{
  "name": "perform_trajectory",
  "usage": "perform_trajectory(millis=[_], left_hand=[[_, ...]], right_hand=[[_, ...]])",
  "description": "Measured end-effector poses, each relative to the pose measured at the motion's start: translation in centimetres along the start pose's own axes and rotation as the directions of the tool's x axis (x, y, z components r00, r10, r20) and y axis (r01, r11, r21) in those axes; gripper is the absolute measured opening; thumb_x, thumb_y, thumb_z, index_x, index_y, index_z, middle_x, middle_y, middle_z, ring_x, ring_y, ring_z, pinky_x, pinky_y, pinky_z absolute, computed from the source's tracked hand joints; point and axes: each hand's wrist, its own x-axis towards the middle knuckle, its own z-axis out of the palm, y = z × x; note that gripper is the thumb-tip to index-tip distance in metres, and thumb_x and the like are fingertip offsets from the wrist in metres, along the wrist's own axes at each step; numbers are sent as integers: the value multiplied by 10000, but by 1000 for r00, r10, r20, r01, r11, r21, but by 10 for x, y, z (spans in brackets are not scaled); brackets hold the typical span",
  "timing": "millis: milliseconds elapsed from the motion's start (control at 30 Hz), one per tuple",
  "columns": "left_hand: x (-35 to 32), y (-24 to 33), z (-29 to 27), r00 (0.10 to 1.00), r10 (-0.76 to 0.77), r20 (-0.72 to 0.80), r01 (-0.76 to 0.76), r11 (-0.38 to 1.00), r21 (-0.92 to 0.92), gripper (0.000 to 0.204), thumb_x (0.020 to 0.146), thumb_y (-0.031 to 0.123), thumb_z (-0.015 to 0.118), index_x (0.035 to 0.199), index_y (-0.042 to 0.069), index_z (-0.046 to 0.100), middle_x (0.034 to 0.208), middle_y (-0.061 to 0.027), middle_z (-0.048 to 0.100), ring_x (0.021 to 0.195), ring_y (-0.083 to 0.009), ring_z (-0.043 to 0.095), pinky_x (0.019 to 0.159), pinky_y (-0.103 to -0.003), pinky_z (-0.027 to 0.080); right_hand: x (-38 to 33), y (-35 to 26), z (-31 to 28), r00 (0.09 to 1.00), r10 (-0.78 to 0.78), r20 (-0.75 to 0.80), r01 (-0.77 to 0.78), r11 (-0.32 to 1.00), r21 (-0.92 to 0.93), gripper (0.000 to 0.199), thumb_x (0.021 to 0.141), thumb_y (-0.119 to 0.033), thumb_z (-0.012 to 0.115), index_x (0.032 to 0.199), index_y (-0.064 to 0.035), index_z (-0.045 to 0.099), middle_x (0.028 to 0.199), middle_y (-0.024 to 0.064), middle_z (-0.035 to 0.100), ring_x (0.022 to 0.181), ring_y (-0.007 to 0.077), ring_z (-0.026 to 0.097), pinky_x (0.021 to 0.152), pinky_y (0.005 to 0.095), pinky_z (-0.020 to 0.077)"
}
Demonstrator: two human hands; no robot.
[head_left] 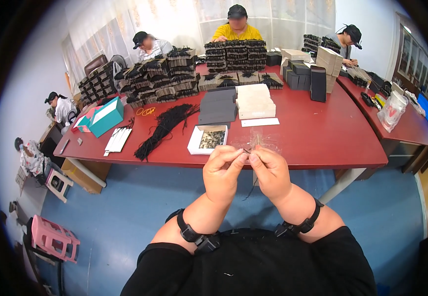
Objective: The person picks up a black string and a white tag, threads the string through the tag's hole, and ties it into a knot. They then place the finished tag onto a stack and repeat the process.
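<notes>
At the near edge of the red desk (322, 143) the person holds both hands close together, fingertips almost touching. The left hand (222, 170) is closed narrow, thumb and forefinger pinching a thin black cord (251, 187), and the right hand (269, 170) pinches the same cord from the other side. One loose end of the cord hangs down below the hands, in front of the blue floor (125, 212). Both wrists carry black straps.

Just behind the hands lies a clear plastic bag (263, 140) on the desk, and beside it, to the left, a small white box (208, 139) with small dark and light pieces inside. Further left lies a long bundle of black cords (162, 129), then some white strips (118, 139) and a teal box (106, 117). Behind the white box are stacks of grey cards (218, 106) and of cream cards (256, 101). Many dark stacked packets (164, 76) fill the far side of the desk, where other people sit.
</notes>
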Motion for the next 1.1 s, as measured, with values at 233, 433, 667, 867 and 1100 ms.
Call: perform_trajectory(millis=[233,433,667,867,1100], left_hand=[[0,-2,-4,1000,-20,22,19,1000,25,127,784,-40,673,904,3,670,900,-37,486,749,-107,526,667,-224,448],[9,7,-6,988,7,157,-38,980,194,142,850,18,625,984,-12,588,901,-45,499,728,-114,551,629,-224,465],[5,12,12,797,-300,524,370,929,-30,294,963,172,471,1173,13,340,879,-72,569,777,-140,554,708,-267,455],[12,33,-25,794,-409,450,193,871,451,119,950,120,473,922,35,551,756,41,492,696,-39,415,624,-200,372],[18,32,-49,892,-420,166,361,884,297,38,810,29,669,813,-1,646,770,5,581,697,-59,508,628,-209,413]], right_hand=[[1,0,5,987,154,38,-159,949,274,252,939,-173,520,966,45,642,699,23,532,614,94,474,600,237,414],[3,6,7,928,366,69,-353,807,473,282,931,-200,547,1097,17,619,750,1,553,626,43,462,547,175,394],[27,-9,-1,943,329,-54,-145,550,822,244,929,-175,547,1039,36,602,663,-22,471,543,43,402,500,189,352],[32,8,-64,876,240,-419,71,794,603,244,921,-155,555,1061,43,581,597,-70,341,499,24,264,435,187,201],[-2,24,-70,851,356,-386,-250,921,300,213,915,-140,564,1002,42,632,566,-77,385,499,11,294,430,193,208]])
